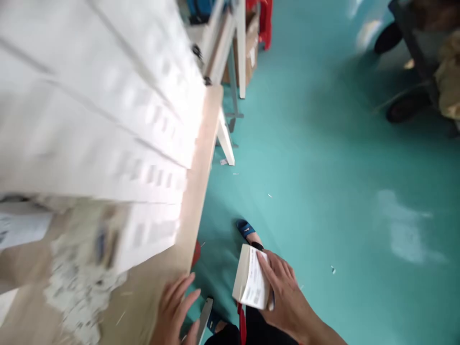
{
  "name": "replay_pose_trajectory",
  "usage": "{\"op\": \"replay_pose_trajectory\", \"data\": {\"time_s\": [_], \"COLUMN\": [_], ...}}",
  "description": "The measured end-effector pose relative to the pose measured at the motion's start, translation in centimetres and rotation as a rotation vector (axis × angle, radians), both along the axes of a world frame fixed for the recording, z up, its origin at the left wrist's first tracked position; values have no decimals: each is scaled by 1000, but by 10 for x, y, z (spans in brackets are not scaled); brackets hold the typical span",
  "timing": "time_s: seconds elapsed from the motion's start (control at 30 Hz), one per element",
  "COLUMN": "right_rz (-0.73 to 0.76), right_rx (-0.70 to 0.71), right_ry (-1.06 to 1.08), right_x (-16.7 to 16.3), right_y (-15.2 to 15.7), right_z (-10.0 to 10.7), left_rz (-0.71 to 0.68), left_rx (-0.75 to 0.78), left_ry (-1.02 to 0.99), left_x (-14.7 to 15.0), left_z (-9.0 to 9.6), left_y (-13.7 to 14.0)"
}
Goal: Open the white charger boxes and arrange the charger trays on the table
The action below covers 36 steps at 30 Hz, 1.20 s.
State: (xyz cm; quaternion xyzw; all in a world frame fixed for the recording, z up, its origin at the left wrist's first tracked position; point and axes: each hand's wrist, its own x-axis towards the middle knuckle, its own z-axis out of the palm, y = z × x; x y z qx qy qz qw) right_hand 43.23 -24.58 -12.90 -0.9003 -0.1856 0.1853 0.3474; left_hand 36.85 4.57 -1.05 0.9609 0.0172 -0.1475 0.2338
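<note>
My right hand (282,292) is closed around a small white box (253,279) with a printed label, held over the floor in front of my legs. The thumb lies along the label, and the fingers behind the box are hidden. At the near edge of the wooden table (196,201), my left hand (176,309) has its fingers apart and holds nothing. Whether it touches the table, I cannot tell. Beyond it, white boxes or packages (140,177) with printed marks sit in rows on the table, blurred.
Paper scraps (79,287) lie on the table at the lower left. A cardboard box (247,52) and a red stool-like object (265,24) stand beyond the table legs. At the upper right is a wheeled cart (413,52). Small litter dots the green floor (323,182).
</note>
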Motion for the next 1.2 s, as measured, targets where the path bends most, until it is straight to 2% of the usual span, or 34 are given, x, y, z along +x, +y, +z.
{"op": "replay_pose_trajectory", "data": {"time_s": [0.07,0.17,0.23,0.3,0.37,0.43,0.53,0.6,0.67,0.73,0.83,0.9,1.0,1.1,1.2], "right_rz": [162,335,413,485,554,615,647,638,621,611,645,660,604,544,539], "right_rx": [43,67,58,51,49,46,23,14,13,9,16,28,18,-32,-65], "right_ry": [-133,-321,-412,-478,-524,-554,-574,-593,-627,-663,-728,-790,-863,-884,-883], "right_x": [-10,-38,-65,-94,-124,-151,-175,-178,-169,-150,-108,-72,-8,58,106], "right_y": [21,64,97,130,163,194,230,247,258,266,274,277,275,268,256], "right_z": [57,117,146,172,196,216,239,247,252,256,266,278,291,281,248], "left_rz": [233,551,628,649,659,686,760,789,794,817,876,863,762,621,657], "left_rx": [-280,-775,-987,-1123,-1216,-1230,-1125,-993,-858,-828,-1018,-1111,-1029,-990,-897], "left_ry": [151,254,185,68,-14,-68,-153,-244,-338,-392,-418,-433,-455,-426,-413], "left_x": [-14,-53,-92,-136,-180,-217,-252,-257,-248,-228,-182,-142,-66,17,81], "left_z": [26,62,80,95,108,120,137,141,139,132,128,138,162,168,148], "left_y": [-14,-14,1,26,53,78,102,107,106,106,120,136,160,174,176]}}
